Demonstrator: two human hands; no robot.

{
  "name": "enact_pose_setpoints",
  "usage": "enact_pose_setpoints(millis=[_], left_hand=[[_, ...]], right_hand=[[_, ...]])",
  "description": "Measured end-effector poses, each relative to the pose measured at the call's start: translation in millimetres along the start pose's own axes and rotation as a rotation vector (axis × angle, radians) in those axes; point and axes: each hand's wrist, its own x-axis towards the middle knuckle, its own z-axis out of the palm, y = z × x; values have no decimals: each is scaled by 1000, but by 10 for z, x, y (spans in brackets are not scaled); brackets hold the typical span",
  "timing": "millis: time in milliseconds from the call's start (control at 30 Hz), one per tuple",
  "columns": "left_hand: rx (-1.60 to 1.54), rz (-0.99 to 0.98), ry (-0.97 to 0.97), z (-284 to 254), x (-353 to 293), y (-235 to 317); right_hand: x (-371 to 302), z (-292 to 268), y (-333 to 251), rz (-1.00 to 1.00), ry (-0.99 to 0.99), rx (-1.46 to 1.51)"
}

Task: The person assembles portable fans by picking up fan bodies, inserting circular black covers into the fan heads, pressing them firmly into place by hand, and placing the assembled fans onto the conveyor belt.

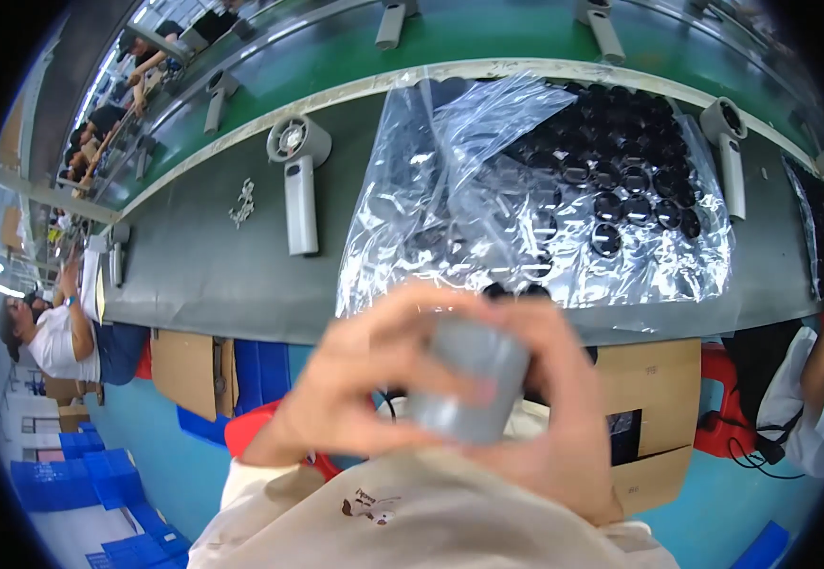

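Observation:
Close to my body, above the table's near edge, both hands grip a grey handheld fan. Only its rounded grey head shows, blurred; the handle cannot be seen. My left hand wraps its left side, while my right hand curls around the right. Just beyond my fingers lies a clear plastic bag covered with many round, glossy black caps. To the left of the bag rests another handheld fan, and a third fan lies at the bag's right edge.
Small pale pieces lie in a pile on the dark table mat. Past the white rail runs a green conveyor carrying more fans. Below the table stand cardboard boxes and a red stool. A person sits at the left.

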Motion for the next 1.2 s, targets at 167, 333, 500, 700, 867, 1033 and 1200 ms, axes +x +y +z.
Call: enact_pose_setpoints(millis=[167,333,500,700,867,1033,1200], left_hand=[[23,-118,-65,425,-374,-8],[-31,-239,85,748,-707,-446],[-28,-116,241,604,-240,-87],[-562,205,-320,101,-317,118],[10,-99,533,785,-98,165],[-343,348,830,768,474,-179],[-480,391,901,703,640,-225]], right_hand=[[-596,181,205,172,4,63],[-721,352,693,210,48,26],[-468,84,247,67,171,155],[257,-151,-210,-400,437,100],[489,-75,-189,-356,431,463],[567,133,-11,-423,500,427],[622,227,37,-506,412,566]])
